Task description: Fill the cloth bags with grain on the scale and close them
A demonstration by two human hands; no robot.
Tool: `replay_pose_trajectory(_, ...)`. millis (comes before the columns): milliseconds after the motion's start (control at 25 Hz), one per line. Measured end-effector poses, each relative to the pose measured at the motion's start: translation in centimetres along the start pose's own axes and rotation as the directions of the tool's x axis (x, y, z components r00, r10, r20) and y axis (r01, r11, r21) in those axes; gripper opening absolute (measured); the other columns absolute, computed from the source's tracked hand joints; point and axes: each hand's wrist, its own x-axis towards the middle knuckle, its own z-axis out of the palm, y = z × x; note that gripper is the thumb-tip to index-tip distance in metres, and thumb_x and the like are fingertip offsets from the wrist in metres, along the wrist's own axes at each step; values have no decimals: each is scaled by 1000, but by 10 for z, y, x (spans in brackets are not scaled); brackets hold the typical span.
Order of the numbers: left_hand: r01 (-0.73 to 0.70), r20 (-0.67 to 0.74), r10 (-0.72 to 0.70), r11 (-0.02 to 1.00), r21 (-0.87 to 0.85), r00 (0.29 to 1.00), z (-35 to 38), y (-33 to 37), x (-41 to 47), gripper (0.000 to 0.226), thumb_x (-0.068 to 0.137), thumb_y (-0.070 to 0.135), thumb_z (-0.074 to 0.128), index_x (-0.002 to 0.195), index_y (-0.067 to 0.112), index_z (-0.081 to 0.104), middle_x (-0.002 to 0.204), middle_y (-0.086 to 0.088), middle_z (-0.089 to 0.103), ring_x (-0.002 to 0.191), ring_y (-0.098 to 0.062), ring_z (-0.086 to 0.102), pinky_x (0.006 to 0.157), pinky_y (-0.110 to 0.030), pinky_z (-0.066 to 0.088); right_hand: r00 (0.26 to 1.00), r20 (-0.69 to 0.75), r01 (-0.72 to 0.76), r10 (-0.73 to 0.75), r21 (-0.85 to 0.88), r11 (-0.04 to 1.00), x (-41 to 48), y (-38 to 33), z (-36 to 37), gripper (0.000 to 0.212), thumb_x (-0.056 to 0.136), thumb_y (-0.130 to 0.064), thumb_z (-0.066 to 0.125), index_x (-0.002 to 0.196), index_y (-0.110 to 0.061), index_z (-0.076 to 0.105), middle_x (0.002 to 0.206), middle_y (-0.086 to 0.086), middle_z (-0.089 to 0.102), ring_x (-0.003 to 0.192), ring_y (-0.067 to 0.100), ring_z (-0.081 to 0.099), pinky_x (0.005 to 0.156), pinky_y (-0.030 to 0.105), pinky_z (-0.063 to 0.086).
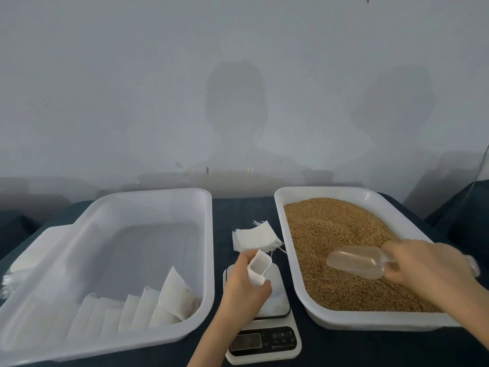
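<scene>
Several filled bags (169, 300) lie along the left tray (209, 247)'s near edge. The left hand (243, 284) pinches an empty bag (258, 268) over the scale (264, 337), the right hand (428, 266) grips the scoop (354, 262) in the grain (330, 229), and a stack of unfilled bags (254, 238) remains.

On the scale (277, 298), the digits of the display (246, 341) are too small to read. The left hand (243, 287) and the cloth bag (258, 268) it holds cover much of the platform. The right hand (428, 266) is blurred and hides the handle of the scoop (354, 260). The left tray (148, 193) is cut off at the left edge.
</scene>
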Motion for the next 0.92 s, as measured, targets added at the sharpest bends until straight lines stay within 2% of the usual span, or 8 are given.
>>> replay_pose_trajectory(80, -13, -5, 13, 1000, 15, 1000, -2, 1, -1, 54, 75, 19, 67, 105, 52, 39, 104, 17, 54, 93, -11, 58, 57, -9, 46, 996, 84, 26, -29, 46, 999, 1, -12, 1, 6, 90, -38, 51, 95, -38, 54, 78, -13, 57, 62, -3, 54, 56, 19, 50)
replay_pose_trajectory(160, -22, -5, 22, 999, 31, 1000, -2, 2, -3, 54, 76, 18, 69, 105, 52, 38, 105, 20, 52, 95, -9, 57, 60, -8, 45, 994, 99, 43, -54, 108, 993, 6, -26, 8, 8, 93, -31, 50, 95, -35, 56, 81, -12, 61, 66, -2, 60, 59, 19, 55)
replay_pose_trajectory(280, -27, -5, 28, 999, 45, 1000, -3, 4, -4, 57, 77, 18, 70, 113, 48, 38, 109, 20, 51, 100, -8, 55, 69, -9, 45, 998, 42, 47, -57, 203, 978, 15, -41, 20, 8, 94, -31, 50, 94, -36, 56, 74, -12, 59, 57, -4, 58, 53, 17, 54)
replay_pose_trajectory(400, -30, -14, 30, 999, 45, 999, -2, 4, -3, 57, 78, 18, 71, 120, 41, 40, 113, 15, 53, 102, -13, 56, 80, -17, 49, 998, 12, 58, -64, 273, 960, 20, -48, 29, 8, 94, -36, 50, 97, -34, 56, 74, -15, 57, 56, -7, 55, 46, 11, 48)
replay_pose_trajectory(520, -36, -13, 36, 998, 53, 999, -1, 4, -3, 58, 78, 19, 71, 118, 44, 38, 111, 18, 51, 102, -10, 55, 77, -13, 46, 1000, 10, -1, -3, 400, 917, 19, -41, 37, 7, 92, -39, 53, 97, -37, 57, 71, -17, 59, 51, -6, 55, 40, 10, 39)
replay_pose_trajectory(680, -37, -20, 38, 998, 57, 999, -1, 0, -2, 55, 77, 22, 72, 109, 51, 38, 108, 22, 50, 99, -5, 55, 67, -5, 42, 999, 24, -43, 35, 508, 860, 8, -21, 50, 14, 88, -41, 58, 102, -39, 59, 76, -19, 62, 58, -2, 60, 51, 15, 48)
replay_pose_trajectory(760, -29, -27, 31, 998, 58, 999, -1, -2, -2, 57, 77, 23, 73, 110, 51, 37, 108, 24, 49, 99, -3, 54, 67, -6, 42, 999, 1, -46, 55, 544, 838, 3, -15, 52, 22, 87, -40, 60, 109, -39, 59, 80, -20, 61, 64, -2, 61, 54, 16, 48)
replay_pose_trajectory(920, -42, -20, 43, 997, 65, 999, 0, -1, -3, 57, 76, 23, 73, 109, 54, 37, 108, 25, 49, 99, -2, 54, 64, -4, 42, 998, 19, -62, 63, 603, 795, -8, -9, 48, 31, 86, -38, 62, 118, -37, 58, 81, -24, 55, 63, 0, 61, 49, 15, 44)
